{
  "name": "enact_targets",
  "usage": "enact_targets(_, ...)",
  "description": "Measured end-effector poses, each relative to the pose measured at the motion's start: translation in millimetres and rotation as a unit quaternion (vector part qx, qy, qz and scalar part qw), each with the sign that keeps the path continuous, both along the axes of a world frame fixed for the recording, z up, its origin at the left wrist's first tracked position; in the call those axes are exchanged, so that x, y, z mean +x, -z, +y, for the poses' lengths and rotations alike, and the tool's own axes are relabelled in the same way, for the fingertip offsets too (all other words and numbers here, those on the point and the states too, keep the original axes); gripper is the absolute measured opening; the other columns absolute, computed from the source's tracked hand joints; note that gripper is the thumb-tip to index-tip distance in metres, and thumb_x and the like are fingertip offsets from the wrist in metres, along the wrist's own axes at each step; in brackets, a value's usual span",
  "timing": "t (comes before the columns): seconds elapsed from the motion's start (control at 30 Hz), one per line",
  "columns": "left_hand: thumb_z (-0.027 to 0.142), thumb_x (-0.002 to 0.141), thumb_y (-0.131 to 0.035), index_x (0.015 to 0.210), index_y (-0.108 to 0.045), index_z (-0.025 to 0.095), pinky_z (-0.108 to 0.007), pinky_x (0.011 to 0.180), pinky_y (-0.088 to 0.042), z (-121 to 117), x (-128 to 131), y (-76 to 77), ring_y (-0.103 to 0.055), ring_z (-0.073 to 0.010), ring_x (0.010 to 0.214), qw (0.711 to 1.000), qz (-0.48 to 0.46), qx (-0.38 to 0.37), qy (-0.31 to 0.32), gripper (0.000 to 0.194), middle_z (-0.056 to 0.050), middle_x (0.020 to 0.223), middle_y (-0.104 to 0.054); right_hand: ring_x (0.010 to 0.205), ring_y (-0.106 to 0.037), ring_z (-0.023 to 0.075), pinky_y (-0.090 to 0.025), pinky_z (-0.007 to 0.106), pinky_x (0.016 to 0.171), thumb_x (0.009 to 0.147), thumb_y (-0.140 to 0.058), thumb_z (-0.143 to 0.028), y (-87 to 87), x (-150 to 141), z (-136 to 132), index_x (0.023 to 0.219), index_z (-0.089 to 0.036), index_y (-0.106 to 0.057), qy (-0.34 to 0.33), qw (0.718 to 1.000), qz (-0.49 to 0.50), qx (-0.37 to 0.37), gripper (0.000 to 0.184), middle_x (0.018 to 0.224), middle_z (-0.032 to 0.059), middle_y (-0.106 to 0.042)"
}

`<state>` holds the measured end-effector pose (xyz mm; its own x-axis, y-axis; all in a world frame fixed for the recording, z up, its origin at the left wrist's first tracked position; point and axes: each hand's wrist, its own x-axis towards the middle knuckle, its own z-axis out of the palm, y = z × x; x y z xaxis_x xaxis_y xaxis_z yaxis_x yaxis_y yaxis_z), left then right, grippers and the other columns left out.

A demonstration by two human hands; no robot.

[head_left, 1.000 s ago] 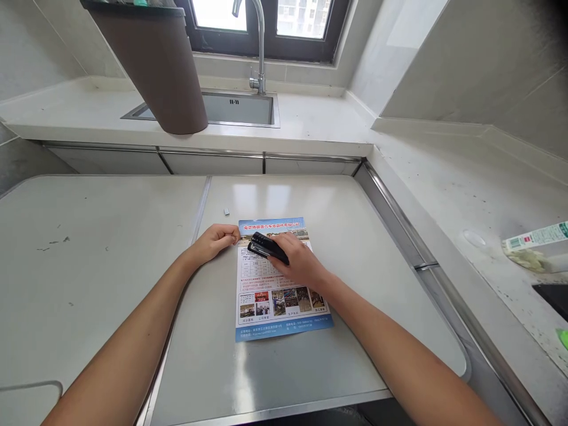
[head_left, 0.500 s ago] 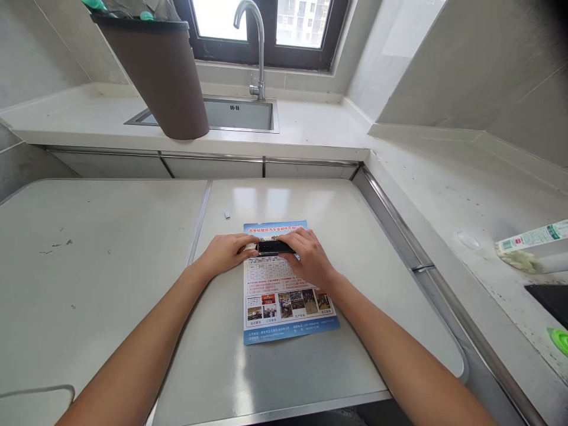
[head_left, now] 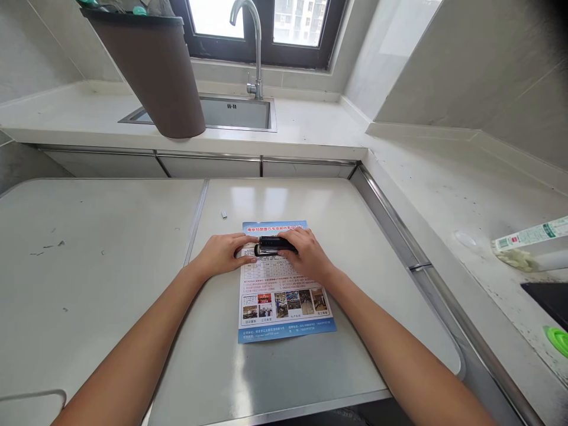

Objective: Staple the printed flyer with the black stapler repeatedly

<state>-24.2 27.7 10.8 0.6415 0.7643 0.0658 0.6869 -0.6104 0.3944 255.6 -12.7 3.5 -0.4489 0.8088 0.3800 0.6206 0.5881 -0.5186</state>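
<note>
Two ends of a black stapler (head_left: 275,243) are gripped above the upper part of a printed flyer (head_left: 271,286): the left hand (head_left: 220,253) pinches one end between thumb and fingers, and the right hand (head_left: 309,254) pinches the other, thumb below and fingers over the top. For good control, an even, light pinch from both sides would suit, with the fingertips clear of the gap between the stapler's halves and the wrists low. Pulling harder on one side could twist it or drag the flyer askew.

The flyer lies on a pale, glossy tabletop (head_left: 355,248), beside a metal seam (head_left: 196,220); a small white block (head_left: 224,214) sits beyond the left hand. Sheen and dark scuffs mark the surface, so paper may slide easily. Behind are a counter (head_left: 310,122) with a sink (head_left: 235,112), a faucet (head_left: 258,53) and a brown bin (head_left: 153,74), under a bright window (head_left: 296,22).
</note>
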Motion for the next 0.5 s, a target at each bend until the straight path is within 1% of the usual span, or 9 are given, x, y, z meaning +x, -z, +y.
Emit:
enact_targets(0.07,0.059,0.091,-0.063,0.129,-0.069,0.031,-0.028,0.059,-0.031,-0.2,0.3,-0.5,-0.06,-0.0181,0.068,1.0,0.003,0.003,0.0,0.048,-0.001,0.084,-0.069,0.115,-0.057,0.0315,-0.042,0.049,0.101,0.095,-0.066,-0.029,-5.7,3.5,0.5,0.135,-0.025,-0.057,-0.007,1.0,0.009,-0.005,0.041,0.125,0.0092,-0.069)
enact_targets(0.13,0.054,0.094,-0.059,0.127,-0.07,0.03,-0.028,0.06,-0.031,-0.6,0.6,-0.7,-0.059,-0.0178,0.067,1.0,0.004,0.005,-0.006,0.042,0.0,0.081,-0.068,0.115,-0.055,0.0316,-0.043,0.049,0.101,0.093,-0.067,-0.034,-12.9,10.2,1.8,0.141,-0.025,-0.053,0.008,1.0,0.029,0.0,0.051,0.125,0.0098,-0.067)
enact_targets(0.17,0.051,0.095,-0.058,0.125,-0.07,0.03,-0.028,0.06,-0.031,-0.8,0.6,-0.7,-0.059,-0.0176,0.066,1.0,0.003,0.003,-0.01,0.039,0.0,0.078,-0.067,0.112,-0.055,0.0313,-0.044,0.049,0.1,0.094,-0.067,-0.036,-16.3,14.8,2.9,0.142,-0.024,-0.053,0.022,0.999,0.041,0.006,0.052,0.121,0.01,-0.067)
enact_targets(0.2,0.049,0.095,-0.057,0.123,-0.071,0.03,-0.028,0.06,-0.031,-1.0,0.6,-0.6,-0.058,-0.0175,0.065,1.0,0.003,0.001,-0.014,0.036,0.001,0.076,-0.066,0.107,-0.055,0.0304,-0.045,0.048,0.098,0.095,-0.064,-0.037,-19.0,20.1,4.2,0.139,-0.024,-0.056,0.035,0.998,0.054,0.013,0.047,0.113,0.0096,-0.068)
enact_targets(0.27,0.048,0.094,-0.058,0.12,-0.072,0.03,-0.028,0.06,-0.031,-1.2,0.3,-0.1,-0.058,-0.0175,0.063,1.0,0.003,-0.002,-0.019,0.034,0.002,0.071,-0.064,0.09,-0.056,0.0265,-0.047,0.044,0.089,0.098,-0.057,-0.039,-21.9,31.2,7.2,0.123,-0.023,-0.067,0.051,0.995,0.078,0.022,0.031,0.092,0.0068,-0.066)
enact_targets(0.3,0.048,0.093,-0.059,0.119,-0.072,0.03,-0.028,0.059,-0.03,-1.2,0.2,0.2,-0.057,-0.0176,0.063,1.0,0.003,-0.003,-0.02,0.034,0.002,0.07,-0.063,0.081,-0.055,0.0239,-0.047,0.04,0.083,0.1,-0.053,-0.04,-22.2,36.5,8.6,0.111,-0.023,-0.072,0.05,0.995,0.089,0.018,0.028,0.082,0.0049,-0.064)
enact_targets(0.4,0.051,0.092,-0.06,0.118,-0.073,0.03,-0.028,0.059,-0.03,-0.6,0.1,1.4,-0.057,-0.0176,0.061,1.0,0.003,-0.005,-0.022,0.036,0.002,0.067,-0.06,0.061,-0.047,0.0169,-0.04,0.032,0.065,0.103,-0.047,-0.043,-19.8,47.5,10.9,0.083,-0.021,-0.075,0.041,0.994,0.095,-0.026,0.041,0.062,0.0003,-0.052)
enact_targets(0.5,0.051,0.091,-0.061,0.118,-0.073,0.031,-0.028,0.059,-0.029,0.2,0.5,2.1,-0.055,-0.0172,0.059,1.0,0.004,-0.012,-0.027,0.036,0.003,0.063,-0.058,0.054,-0.039,0.0129,-0.031,0.029,0.057,0.099,-0.051,-0.046,-16.6,50.5,10.7,0.064,-0.019,-0.068,0.06,0.994,0.059,-0.073,0.047,0.055,-0.0016,-0.044)
